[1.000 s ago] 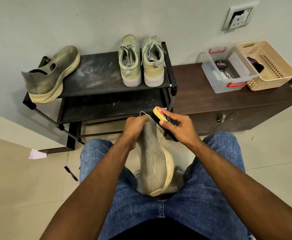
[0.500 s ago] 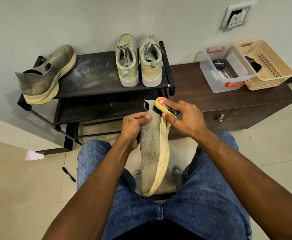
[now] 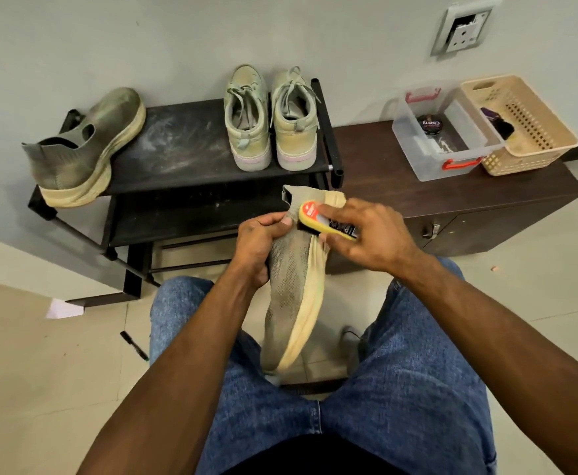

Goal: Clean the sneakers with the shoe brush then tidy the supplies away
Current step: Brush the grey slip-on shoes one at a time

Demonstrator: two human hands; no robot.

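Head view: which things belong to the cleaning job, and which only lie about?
Job: brush in right hand; held sneaker in left hand; other sneaker; laced pair; clear box; basket.
Lying about: marker; paper scrap.

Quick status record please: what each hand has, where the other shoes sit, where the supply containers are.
left hand: grips the held sneaker near its collar
right hand: holds the shoe brush against the sneaker's heel end
matching sneaker: left end of the shoe rack top shelf
lace-up pair: right end of that shelf
clear box and basket: on the cabinet
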